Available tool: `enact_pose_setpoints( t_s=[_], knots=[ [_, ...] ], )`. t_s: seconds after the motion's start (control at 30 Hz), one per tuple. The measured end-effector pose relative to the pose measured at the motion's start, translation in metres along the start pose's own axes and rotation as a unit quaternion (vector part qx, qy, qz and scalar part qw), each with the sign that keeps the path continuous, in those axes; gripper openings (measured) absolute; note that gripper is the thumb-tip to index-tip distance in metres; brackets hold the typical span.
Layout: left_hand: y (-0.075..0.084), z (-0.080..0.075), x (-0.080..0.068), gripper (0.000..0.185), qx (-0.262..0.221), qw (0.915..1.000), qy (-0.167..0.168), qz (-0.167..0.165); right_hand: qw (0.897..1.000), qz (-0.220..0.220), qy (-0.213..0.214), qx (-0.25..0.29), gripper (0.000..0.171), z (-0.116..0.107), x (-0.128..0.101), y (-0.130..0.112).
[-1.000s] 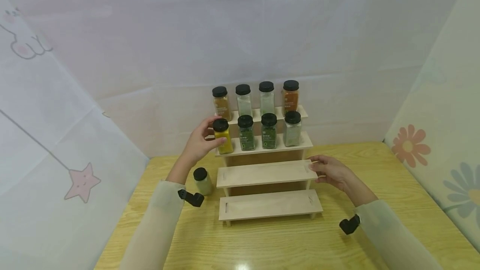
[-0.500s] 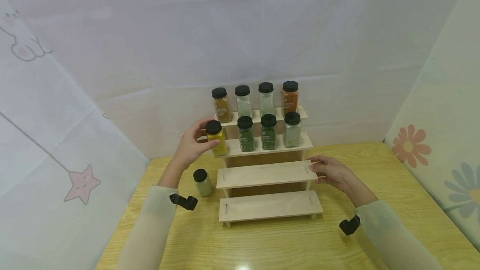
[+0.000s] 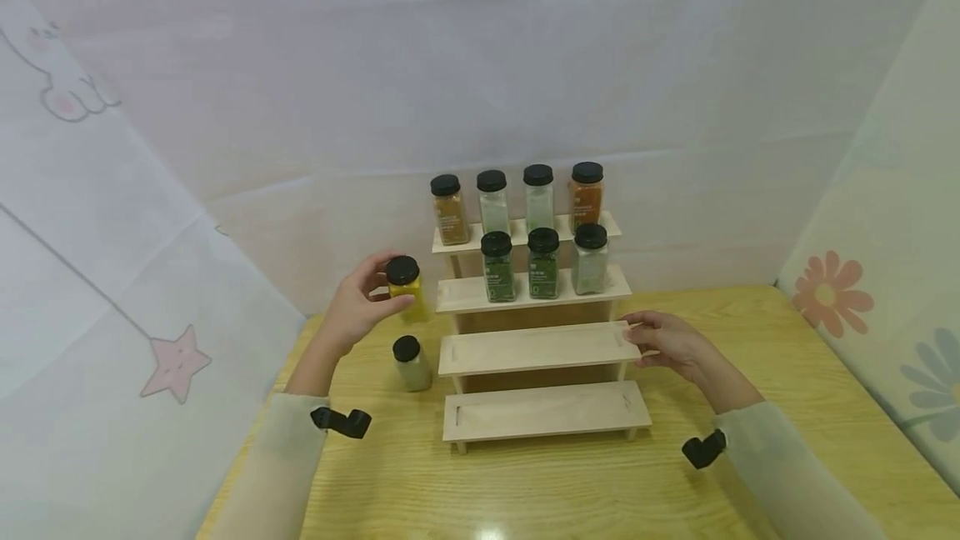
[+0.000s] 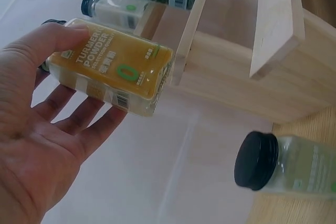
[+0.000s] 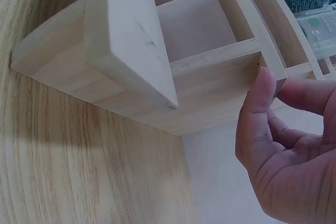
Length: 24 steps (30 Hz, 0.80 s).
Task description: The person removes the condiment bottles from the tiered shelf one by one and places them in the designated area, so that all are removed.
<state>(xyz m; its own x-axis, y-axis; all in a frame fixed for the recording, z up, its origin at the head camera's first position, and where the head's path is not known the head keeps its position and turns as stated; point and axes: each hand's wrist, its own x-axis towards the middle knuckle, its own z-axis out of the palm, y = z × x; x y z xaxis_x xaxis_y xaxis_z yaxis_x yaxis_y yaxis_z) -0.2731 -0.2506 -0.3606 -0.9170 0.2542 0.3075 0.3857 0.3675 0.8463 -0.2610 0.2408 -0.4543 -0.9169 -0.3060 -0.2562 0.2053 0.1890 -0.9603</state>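
My left hand (image 3: 351,309) holds a jar of turmeric powder (image 4: 118,64) between thumb and fingers, just left of the wooden tiered rack (image 3: 546,411). The jar is yellow with a black lid, and its label faces the left wrist camera. Below it a black-lidded jar of pale contents (image 3: 412,365) stands on the table beside the rack. At the rack's right side, my right hand (image 3: 671,346) pinches the end of the second tier from the bottom; in the right wrist view the thumb (image 5: 261,90) lies against that board's corner.
On the top tier stand several jars, among them an orange-red one (image 3: 587,198) and a brown one (image 3: 452,215). The tier below bears two green herb jars (image 3: 498,273) and a pale jar (image 3: 590,265). Behind hangs a white cloth (image 3: 480,90); the table (image 3: 420,490) is wooden.
My left hand has lifted the turmeric jar off the left end of the third tier and carried it left, past the rack's edge. The right hand keeps its grip on the rack.
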Motion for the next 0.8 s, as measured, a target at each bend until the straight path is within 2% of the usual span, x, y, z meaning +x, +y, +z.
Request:
enact_pose_setpoints(
  t_s=[0.37, 0.8],
  knots=[
    [-0.009, -0.022, -0.019, 0.068, -0.012, 0.9997, -0.018, -0.008, 1.000, -0.001, -0.013, 0.006, 0.058, -0.003, -0.002, -0.002],
    [-0.033, -0.041, -0.034, 0.067, -0.016, 0.9993, -0.021, -0.027, 1.000, 0.001, -0.020, 0.016, 0.059, -0.003, -0.002, -0.002]
  ],
)
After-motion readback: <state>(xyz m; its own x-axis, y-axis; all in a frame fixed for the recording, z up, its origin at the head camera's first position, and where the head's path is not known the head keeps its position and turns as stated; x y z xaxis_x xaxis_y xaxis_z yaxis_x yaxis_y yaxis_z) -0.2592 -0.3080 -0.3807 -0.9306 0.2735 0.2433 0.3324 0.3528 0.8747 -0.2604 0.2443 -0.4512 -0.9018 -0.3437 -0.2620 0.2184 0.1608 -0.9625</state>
